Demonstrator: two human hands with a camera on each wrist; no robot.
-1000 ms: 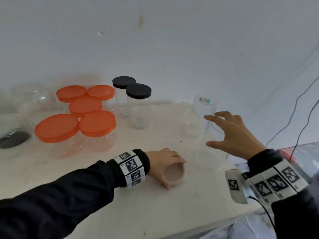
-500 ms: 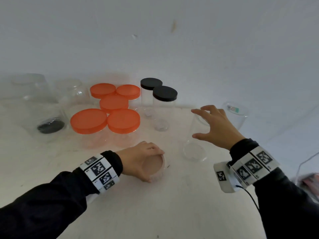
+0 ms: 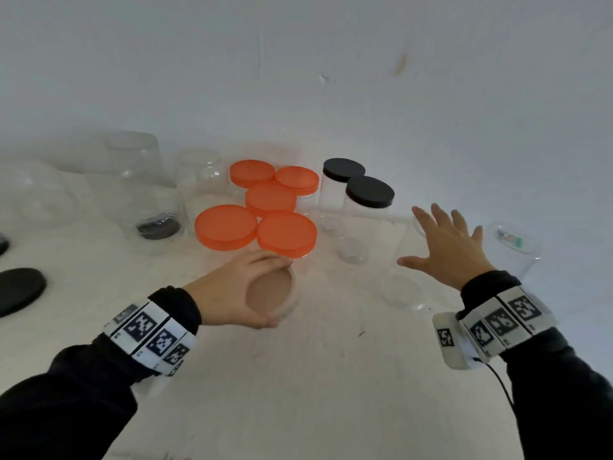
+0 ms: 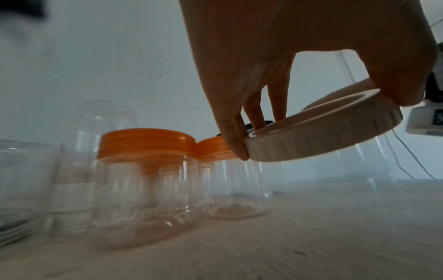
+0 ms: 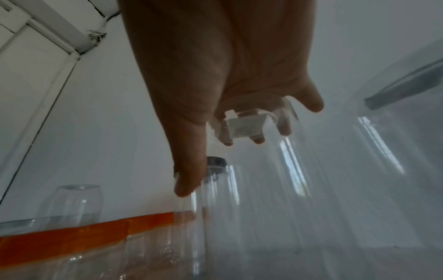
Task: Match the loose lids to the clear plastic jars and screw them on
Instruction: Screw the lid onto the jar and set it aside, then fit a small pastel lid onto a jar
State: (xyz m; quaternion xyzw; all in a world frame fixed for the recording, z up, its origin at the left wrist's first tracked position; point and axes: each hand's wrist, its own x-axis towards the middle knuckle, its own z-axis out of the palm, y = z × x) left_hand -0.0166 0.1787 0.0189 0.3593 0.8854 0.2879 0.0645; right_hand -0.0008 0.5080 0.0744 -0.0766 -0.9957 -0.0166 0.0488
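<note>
The left hand [image 3: 229,293] gripped a round white ribbed plastic lid [image 4: 321,128] by its rim, lifted off the desk [image 3: 315,376]. The right hand [image 3: 447,250], fingers spread and holding nothing, hovered over a tall open clear plastic jar [image 3: 403,287]. Next probably came grasping that jar and seating the lid squarely. Orange-lidded jars [image 3: 287,234] and black-lidded jars [image 3: 370,192] crowded just behind.

- A plain pale wall [image 3: 298,78] rises right behind the tabletop [image 3: 298,376], marked by a small brownish smear [image 3: 402,63] and a chip.
- The tabletop is whitish and lightly scuffed.
- Light is soft and even.
- A white frame [image 5: 48,32] runs along the wall.
</note>
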